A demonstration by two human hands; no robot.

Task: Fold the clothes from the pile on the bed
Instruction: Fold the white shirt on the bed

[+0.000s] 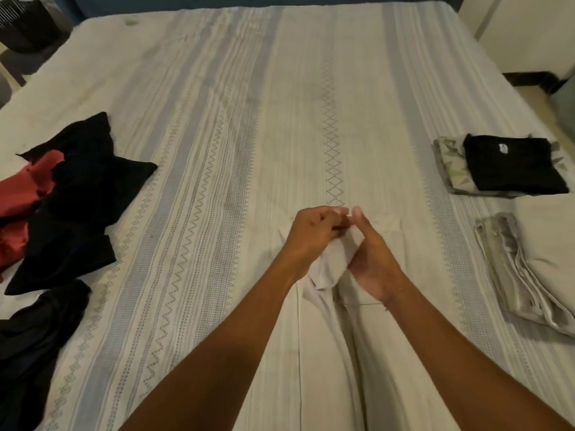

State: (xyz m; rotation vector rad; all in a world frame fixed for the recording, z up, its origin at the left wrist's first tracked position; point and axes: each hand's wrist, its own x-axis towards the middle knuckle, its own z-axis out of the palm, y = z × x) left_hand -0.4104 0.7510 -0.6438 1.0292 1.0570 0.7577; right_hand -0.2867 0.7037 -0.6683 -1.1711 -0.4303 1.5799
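Your pale cream cloth garment point(329, 321) lies lengthwise along the near centre of the striped bedspread point(217, 119), its hem toward you. Your left hand point(311, 231) and right hand point(370, 262) meet at its bunched far end, fingers curled, gripping the fabric. Unfolded black and red clothes point(62, 200) lie left; folded stacks point(510, 169) sit right. Bare bedspread extends beyond.

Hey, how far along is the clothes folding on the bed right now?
Partway. Done: a folded black shirt on a leafy-print piece, plus folded beige items, at the right. In hand: the left hand and right hand hold a pale garment. Left: the black and red pile on the left.
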